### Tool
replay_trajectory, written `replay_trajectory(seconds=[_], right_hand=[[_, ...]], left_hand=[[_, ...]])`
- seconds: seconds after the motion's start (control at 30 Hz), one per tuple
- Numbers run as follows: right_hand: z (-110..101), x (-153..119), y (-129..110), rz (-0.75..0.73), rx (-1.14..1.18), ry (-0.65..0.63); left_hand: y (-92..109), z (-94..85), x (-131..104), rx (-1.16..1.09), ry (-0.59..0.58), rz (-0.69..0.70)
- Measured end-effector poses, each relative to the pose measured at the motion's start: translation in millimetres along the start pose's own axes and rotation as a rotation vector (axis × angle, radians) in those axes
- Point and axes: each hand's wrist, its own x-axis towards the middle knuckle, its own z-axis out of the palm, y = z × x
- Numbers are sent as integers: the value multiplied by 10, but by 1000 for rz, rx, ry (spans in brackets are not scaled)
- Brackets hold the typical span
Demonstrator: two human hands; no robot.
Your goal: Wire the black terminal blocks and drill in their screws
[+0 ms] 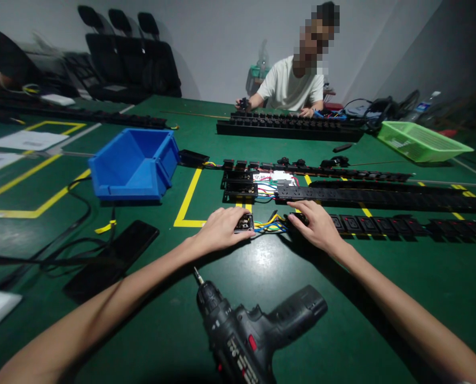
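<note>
My left hand [222,226] is closed over a small black open-topped box [245,223] with metal parts inside. Yellow, green and blue wires [272,226] run from that box to the near row of black socket modules [368,226]. At the left end of this row, the fingers of my right hand [316,224] are curled around the end piece, partly hiding it. A black cordless drill [238,330] with a bit fitted lies on the table nearer to me, between my forearms, touched by neither hand.
Behind my hands lie more black power strips [382,196]. A blue bin [132,168] stands to the left, near a dark phone [113,261] and loose cables. A green basket [422,141] is at the back right. Across the green table [262,288], a person [292,82] handles black parts.
</note>
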Motion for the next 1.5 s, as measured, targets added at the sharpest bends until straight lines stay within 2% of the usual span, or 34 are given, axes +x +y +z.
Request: replay_trajectory(seconds=[0.07,0.2,0.4,0.6,0.73,0.87,1.03,1.3,1.5], right_hand=[[-24,123,-97,-44,141,-51],[29,352,-215,-197,283,-250],[141,484,-144,-192,439,-289],[47,531,68,-143,529,-311],[-20,537,262,-2,633,-275],[29,518,383,178,746,-196],[94,512,381,210,784,-187],[183,525,465,331,858,-80],[239,512,479,366,908,-28]], left_hand=[[-1,7,0,6,10,1],[-3,10,-1,15,18,2],[-10,10,-1,28,18,-1],[-17,16,5,15,19,-5],[-23,16,11,13,18,-8],[-28,25,15,22,14,-12],[-22,23,14,33,14,-14],[-4,30,0,79,12,-14],[8,28,-17,86,22,4]])
